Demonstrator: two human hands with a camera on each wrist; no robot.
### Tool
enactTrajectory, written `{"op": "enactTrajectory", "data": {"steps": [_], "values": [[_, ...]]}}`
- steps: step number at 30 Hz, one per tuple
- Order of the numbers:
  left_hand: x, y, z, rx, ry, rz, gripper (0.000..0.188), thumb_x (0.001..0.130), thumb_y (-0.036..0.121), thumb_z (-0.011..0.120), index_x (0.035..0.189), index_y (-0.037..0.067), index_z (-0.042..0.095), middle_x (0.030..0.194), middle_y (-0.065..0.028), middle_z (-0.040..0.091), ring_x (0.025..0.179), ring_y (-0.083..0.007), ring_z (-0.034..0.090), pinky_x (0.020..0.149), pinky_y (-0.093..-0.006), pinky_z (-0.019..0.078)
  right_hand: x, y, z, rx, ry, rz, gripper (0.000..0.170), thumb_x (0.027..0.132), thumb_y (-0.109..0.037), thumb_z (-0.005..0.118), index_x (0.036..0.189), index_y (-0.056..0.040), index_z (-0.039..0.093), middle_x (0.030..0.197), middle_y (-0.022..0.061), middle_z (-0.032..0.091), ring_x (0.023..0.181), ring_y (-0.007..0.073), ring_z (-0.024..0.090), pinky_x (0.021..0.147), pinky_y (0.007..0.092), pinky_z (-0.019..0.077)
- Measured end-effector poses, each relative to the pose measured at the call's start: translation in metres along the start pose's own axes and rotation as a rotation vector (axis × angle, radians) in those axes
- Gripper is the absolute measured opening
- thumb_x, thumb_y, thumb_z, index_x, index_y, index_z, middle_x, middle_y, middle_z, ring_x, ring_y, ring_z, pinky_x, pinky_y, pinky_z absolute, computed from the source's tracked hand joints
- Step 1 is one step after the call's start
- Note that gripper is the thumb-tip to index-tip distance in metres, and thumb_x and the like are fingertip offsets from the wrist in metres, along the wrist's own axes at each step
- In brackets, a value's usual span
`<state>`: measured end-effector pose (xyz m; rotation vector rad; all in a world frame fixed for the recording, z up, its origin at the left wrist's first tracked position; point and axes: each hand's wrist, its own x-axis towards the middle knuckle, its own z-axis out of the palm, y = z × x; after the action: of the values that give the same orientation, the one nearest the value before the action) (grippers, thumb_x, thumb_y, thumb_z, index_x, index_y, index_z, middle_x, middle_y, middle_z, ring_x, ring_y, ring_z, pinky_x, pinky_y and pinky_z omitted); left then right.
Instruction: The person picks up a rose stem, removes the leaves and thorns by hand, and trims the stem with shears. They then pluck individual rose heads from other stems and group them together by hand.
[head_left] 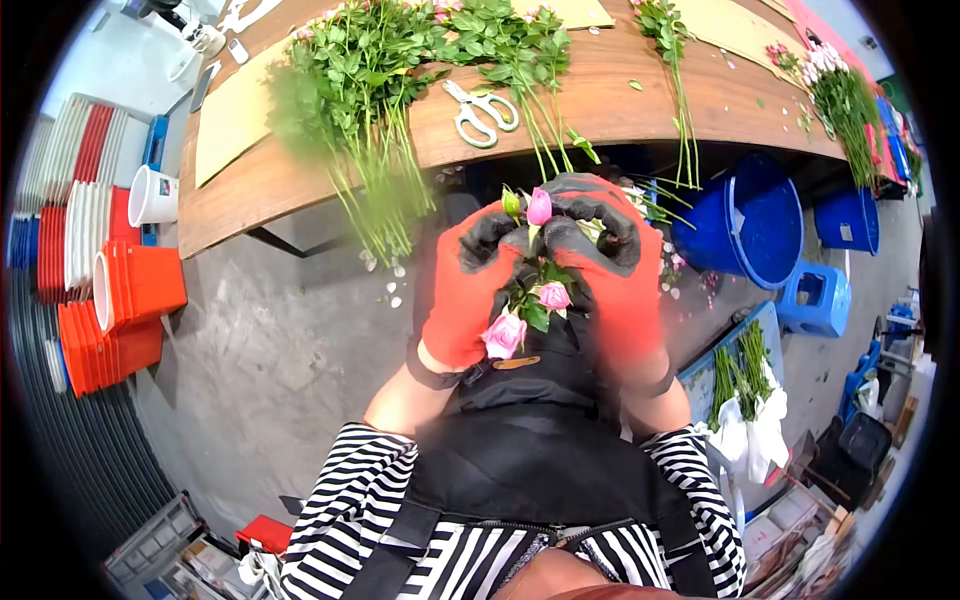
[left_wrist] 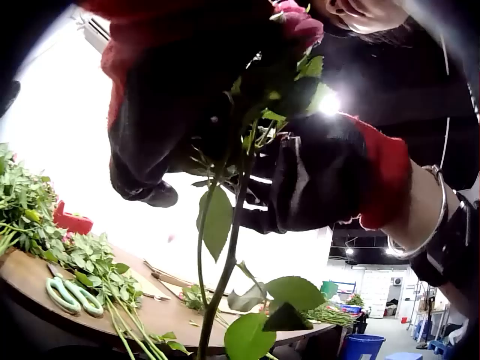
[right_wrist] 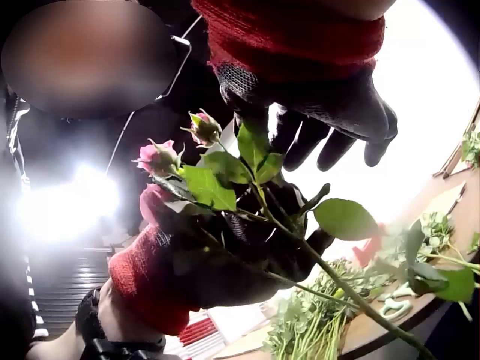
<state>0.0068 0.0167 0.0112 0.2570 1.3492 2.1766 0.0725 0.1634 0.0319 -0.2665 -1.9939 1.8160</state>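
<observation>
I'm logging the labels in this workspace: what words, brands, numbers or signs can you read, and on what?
None can be read.
Label on the white bucket: too small to read.
Pale label on the blue bucket at far right: too small to read.
Brown patch on the black apron: any marking is too small to read.

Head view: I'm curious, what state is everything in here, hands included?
Left hand: gloved, fingers curled round rose stems.
Right hand: gloved, fingers bent beside the flowers; grip unclear.
Large pink rose: opened.
Green-tipped bud: closed.
Scissors: lying on the table, unheld.
Leafy bunch: on the table, stems overhanging its edge.
Orange tubs: stacked.
</observation>
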Motion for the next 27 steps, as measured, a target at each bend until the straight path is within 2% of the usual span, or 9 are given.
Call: {"op": "enactTrajectory", "data": {"steps": [6, 9, 12, 15, 18, 21, 25, 26, 27], "values": [[0.000, -0.011, -0.004, 0.112, 0.003, 0.047, 0.036, 0.091, 0.004, 0.060, 0.125, -0.004, 0.057, 0.102, -0.0052, 0.067, 0.093, -0.0104, 0.061, 0.085, -0.0281, 0.0494, -0.003, 0.004, 0.004, 0.077, 0.072, 0.117, 0.037, 0.073, 0.007, 0.068, 0.109, 0.0011, 0.063, 0.118, 0.0103, 0.059, 0.106, 0.0196, 0.059, 0.093, 0.0334, 0.0460], [0.003, -0.007, -0.003, 0.028, -0.050, 0.020, 0.034, 0.092, 0.006, 0.060, 0.124, -0.005, 0.058, 0.102, -0.0050, 0.067, 0.093, -0.0103, 0.061, 0.085, -0.0273, 0.0491, 0.003, 0.010, 0.003, 0.391, 0.089, 0.188, 0.033, 0.078, 0.002, 0.058, 0.112, 0.0023, 0.060, 0.119, 0.0102, 0.058, 0.102, 0.0186, 0.059, 0.091, 0.0302, 0.0453], [0.009, -0.005, -0.008, -0.049, -0.005, 0.021, 0.023, 0.096, 0.007, 0.059, 0.116, -0.004, 0.060, 0.103, -0.0062, 0.069, 0.092, -0.0119, 0.064, 0.083, -0.0280, 0.0507, -0.002, 0.018, -0.010, 0.373, 0.033, -0.046, 0.043, 0.073, -0.002, 0.058, 0.115, 0.0024, 0.058, 0.120, 0.0113, 0.059, 0.104, 0.0193, 0.058, 0.093, 0.0320, 0.0446], [0.010, -0.003, -0.007, -0.055, 0.095, 0.044, 0.021, 0.096, 0.007, 0.059, 0.113, -0.003, 0.061, 0.101, -0.0060, 0.069, 0.090, -0.0122, 0.064, 0.082, -0.0279, 0.0513, -0.002, 0.005, -0.005, -0.095, -0.052, -0.249, 0.055, 0.063, -0.007, 0.076, 0.116, -0.0018, 0.061, 0.120, 0.0114, 0.061, 0.114, 0.0273, 0.056, 0.100, 0.0409, 0.0423], [0.009, -0.004, -0.004, -0.077, 0.106, 0.027, 0.021, 0.095, 0.008, 0.060, 0.113, -0.002, 0.061, 0.100, -0.0054, 0.068, 0.089, -0.0126, 0.064, 0.081, -0.0278, 0.0514, -0.005, -0.008, 0.002, -0.445, -0.066, -0.364, 0.052, 0.062, -0.016, 0.084, 0.112, -0.0092, 0.067, 0.122, 0.0098, 0.062, 0.119, 0.0345, 0.052, 0.103, 0.0467, 0.0394], [0.006, 0.008, 0.004, -0.197, 0.039, -0.048, 0.026, 0.093, 0.008, 0.061, 0.118, 0.000, 0.059, 0.103, -0.0047, 0.065, 0.091, -0.0132, 0.063, 0.081, -0.0275, 0.0508, 0.000, -0.003, 0.002, -0.350, -0.013, -0.353, 0.049, 0.064, -0.012, 0.082, 0.111, -0.0088, 0.068, 0.121, 0.0092, 0.063, 0.120, 0.0339, 0.051, 0.104, 0.0464, 0.0386], [0.007, 0.011, 0.000, -0.097, -0.164, -0.090, 0.038, 0.085, -0.001, 0.064, 0.122, 0.002, 0.058, 0.108, -0.0037, 0.065, 0.097, -0.0114, 0.061, 0.086, -0.0271, 0.0485, -0.001, -0.001, 0.004, 0.050, -0.007, -0.004, 0.049, 0.073, -0.008, 0.079, 0.120, -0.0060, 0.066, 0.135, 0.0099, 0.053, 0.128, 0.0268, 0.049, 0.104, 0.0401, 0.0418], [0.007, -0.001, -0.006, -0.084, -0.160, -0.061, 0.041, 0.082, -0.002, 0.066, 0.122, 0.001, 0.058, 0.109, -0.0039, 0.066, 0.098, -0.0102, 0.060, 0.087, -0.0269, 0.0479, 0.001, 0.002, -0.002, -0.122, -0.113, -0.106, 0.053, 0.075, -0.007, 0.077, 0.126, -0.0043, 0.063, 0.142, 0.0102, 0.045, 0.130, 0.0224, 0.048, 0.103, 0.0370, 0.0441], [0.006, -0.002, -0.005, -0.060, -0.145, -0.042, 0.041, 0.082, -0.001, 0.067, 0.122, 0.000, 0.058, 0.109, -0.0040, 0.066, 0.098, -0.0100, 0.060, 0.087, -0.0269, 0.0479, 0.001, 0.002, -0.002, -0.011, -0.114, -0.058, 0.054, 0.075, -0.007, 0.077, 0.127, -0.0042, 0.062, 0.142, 0.0105, 0.045, 0.129, 0.0222, 0.049, 0.102, 0.0369, 0.0445]]}}
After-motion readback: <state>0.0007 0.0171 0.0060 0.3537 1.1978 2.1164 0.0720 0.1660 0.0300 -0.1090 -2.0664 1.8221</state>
